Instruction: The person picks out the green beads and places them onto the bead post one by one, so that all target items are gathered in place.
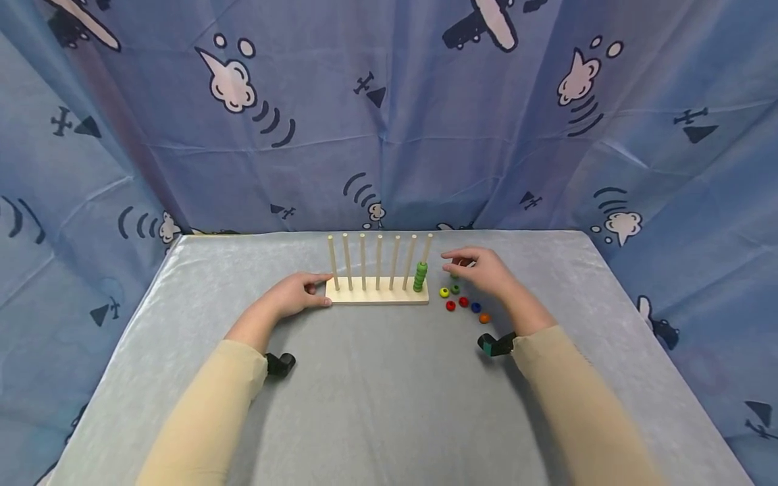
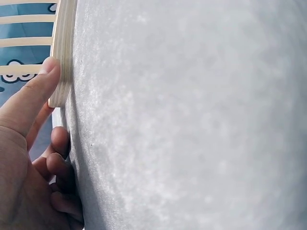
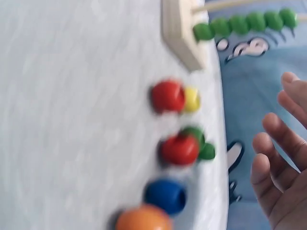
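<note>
A wooden peg stand [image 1: 377, 297] has a row of several upright pegs. Green beads [image 1: 420, 277] are stacked on its rightmost peg. With thumb and index finger, my left hand [image 1: 296, 294] grips the left end of the base; in the left wrist view the thumb [image 2: 41, 88] lies against the base edge [image 2: 62, 57]. My right hand [image 1: 484, 268] hovers right of the stand, fingers loosely bent and apart, with nothing visible in it. Below it lie loose beads: yellow [image 1: 444, 292], green [image 1: 455, 289], two red [image 3: 168, 96], blue [image 3: 165, 196] and orange [image 3: 144, 220].
A pale grey cloth covers the table [image 1: 377, 391]. Behind it and at both sides hangs a blue patterned curtain [image 1: 389, 121]. Dark wrist camera mounts [image 1: 495, 344] stick out from both sleeves, low over the cloth.
</note>
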`<move>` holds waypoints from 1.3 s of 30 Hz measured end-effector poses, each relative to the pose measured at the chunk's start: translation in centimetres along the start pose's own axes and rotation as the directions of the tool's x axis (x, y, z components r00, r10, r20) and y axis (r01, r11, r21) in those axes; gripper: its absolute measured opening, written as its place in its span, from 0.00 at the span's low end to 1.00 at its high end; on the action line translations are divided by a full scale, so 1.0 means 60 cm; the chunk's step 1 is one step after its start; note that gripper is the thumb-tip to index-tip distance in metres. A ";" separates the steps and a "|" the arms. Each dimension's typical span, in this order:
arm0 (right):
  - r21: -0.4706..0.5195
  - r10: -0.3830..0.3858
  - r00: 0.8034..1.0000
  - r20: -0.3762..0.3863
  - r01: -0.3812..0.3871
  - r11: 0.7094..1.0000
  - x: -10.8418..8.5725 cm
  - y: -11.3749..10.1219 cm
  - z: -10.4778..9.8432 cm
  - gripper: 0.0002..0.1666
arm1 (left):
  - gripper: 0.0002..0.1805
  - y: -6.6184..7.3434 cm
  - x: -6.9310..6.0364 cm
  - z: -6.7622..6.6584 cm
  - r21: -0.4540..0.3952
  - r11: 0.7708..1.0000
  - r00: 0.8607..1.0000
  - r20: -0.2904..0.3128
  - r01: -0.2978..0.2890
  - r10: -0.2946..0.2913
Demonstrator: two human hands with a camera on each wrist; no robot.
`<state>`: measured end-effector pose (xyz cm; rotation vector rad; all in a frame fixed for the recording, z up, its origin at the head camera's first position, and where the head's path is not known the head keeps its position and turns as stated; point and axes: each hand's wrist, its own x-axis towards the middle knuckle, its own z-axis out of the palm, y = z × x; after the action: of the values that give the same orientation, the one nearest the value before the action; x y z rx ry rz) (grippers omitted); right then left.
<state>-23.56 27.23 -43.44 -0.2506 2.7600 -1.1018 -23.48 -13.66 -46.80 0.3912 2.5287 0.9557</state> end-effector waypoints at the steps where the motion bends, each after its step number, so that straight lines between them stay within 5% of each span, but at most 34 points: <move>1: -0.005 0.010 1.000 0.000 -0.010 1.000 0.001 0.008 -0.003 0.24 | 0.36 0.000 0.000 0.000 -0.004 1.000 1.000 0.000 0.003 -0.003; 13: -0.102 0.087 0.994 0.061 -0.081 0.992 0.011 0.072 -0.010 0.23 | 0.36 0.000 0.001 -0.001 0.000 1.000 1.000 0.011 0.021 -0.021; 39: -0.221 0.126 0.984 0.129 -0.095 0.971 0.030 0.067 -0.002 0.23 | 0.36 0.005 0.002 -0.002 0.016 0.999 0.999 0.018 0.031 -0.032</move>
<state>-25.73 29.78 -46.32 -0.1896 2.7258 -0.7295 -23.62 -13.45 -46.58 0.3620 2.5191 0.9174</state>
